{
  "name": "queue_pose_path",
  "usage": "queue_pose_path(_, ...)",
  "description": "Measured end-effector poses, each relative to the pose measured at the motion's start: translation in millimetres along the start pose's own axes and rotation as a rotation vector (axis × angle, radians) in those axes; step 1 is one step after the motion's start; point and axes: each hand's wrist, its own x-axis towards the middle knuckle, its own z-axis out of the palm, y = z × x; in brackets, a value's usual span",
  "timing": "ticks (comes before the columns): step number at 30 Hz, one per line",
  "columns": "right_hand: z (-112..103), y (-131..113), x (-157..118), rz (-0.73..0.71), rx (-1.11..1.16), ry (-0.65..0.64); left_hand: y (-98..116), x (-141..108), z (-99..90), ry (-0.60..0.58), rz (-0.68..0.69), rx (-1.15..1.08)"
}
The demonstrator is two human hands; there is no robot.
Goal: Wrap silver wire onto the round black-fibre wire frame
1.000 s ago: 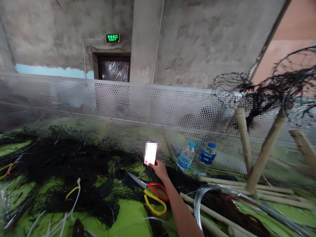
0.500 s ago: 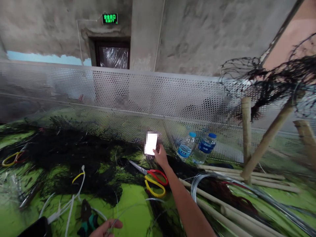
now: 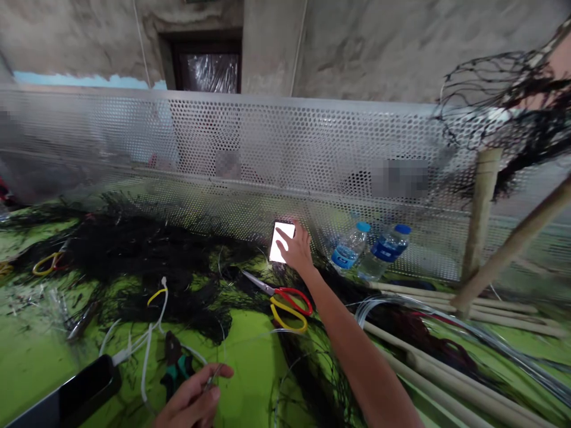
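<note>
My right hand point(image 3: 297, 252) is reaching out, fingers spread, touching the lit phone point(image 3: 282, 242) leaning against the perforated metal screen point(image 3: 250, 154); my left hand point(image 3: 194, 398) is pinching thin wire point(image 3: 214, 375) over the green tabletop point(image 3: 243, 380) beneath bare concrete walls point(image 3: 379, 47).

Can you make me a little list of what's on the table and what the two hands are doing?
right hand: stretched out, fingers touching the lit phone
phone: propped against the mesh wall
left hand: near the bottom edge, pinching a thin wire
pliers: green handles, beside the left hand
scissors: red and yellow handles, lying below the phone
bottles: two, blue caps, right of the phone
netting: black, spread over the green table
</note>
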Motion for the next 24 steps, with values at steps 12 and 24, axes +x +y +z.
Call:
queue_pose_path(12,42.6,40.2,-33.9,0.288,0.213,-0.16,-20.3,7.3,-14.4,-0.06,-0.004,-0.033)
queue_pose_path(24,43.4,37.2,-43.3,0.321,0.234,-0.125,-31.4,6.7,-24.0,-0.055,-0.01,-0.067)
